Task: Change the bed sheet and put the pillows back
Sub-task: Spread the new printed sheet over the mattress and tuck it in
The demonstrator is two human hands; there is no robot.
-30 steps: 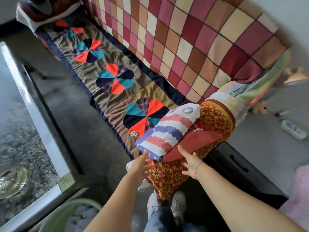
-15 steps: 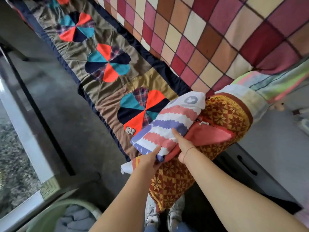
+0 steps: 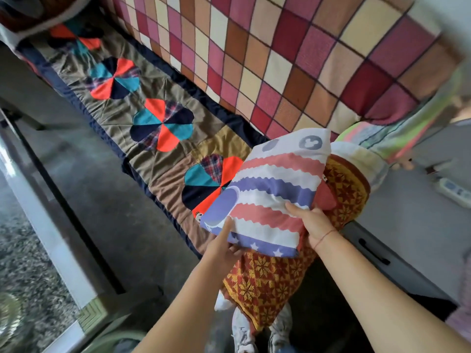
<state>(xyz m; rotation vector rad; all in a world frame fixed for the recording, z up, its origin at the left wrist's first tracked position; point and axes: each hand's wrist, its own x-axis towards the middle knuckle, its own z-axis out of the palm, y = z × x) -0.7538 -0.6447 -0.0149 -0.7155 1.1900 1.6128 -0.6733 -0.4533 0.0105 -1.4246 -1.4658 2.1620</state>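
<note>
Pink, violet and white bands cross the striped pillow (image 3: 270, 197), which I hold with both hands over the near end of the quilt (image 3: 163, 146). My left hand (image 3: 224, 248) has its near left corner: the thumb lies flat along the top and the other fingers are curled underneath, so I pinch the corner between them. My right hand (image 3: 314, 225) grips the right edge, thumb pressed onto a pink band; its other fingers go under the fabric where I cannot see them. A red thread (image 3: 323, 236) circles that wrist.

The pillow tilts, far end raised, with a grey mouse-head print near its top edge. It covers part of the quilt's nearest pinwheel patch. Under it lies the patterned pillow (image 3: 267, 276), red with yellow stars, showing below and to the right of the striped one; whether the two touch, I cannot tell. The patterned pillow's near end hangs past the edge, in front of my white shoes (image 3: 242, 336).

Three more pinwheels run along the quilt away from me. A checked blanket (image 3: 280, 59) in pink, maroon, brown and cream rises beside its far edge. A remote (image 3: 456, 192) lies far right, well apart from the pillows.
</note>
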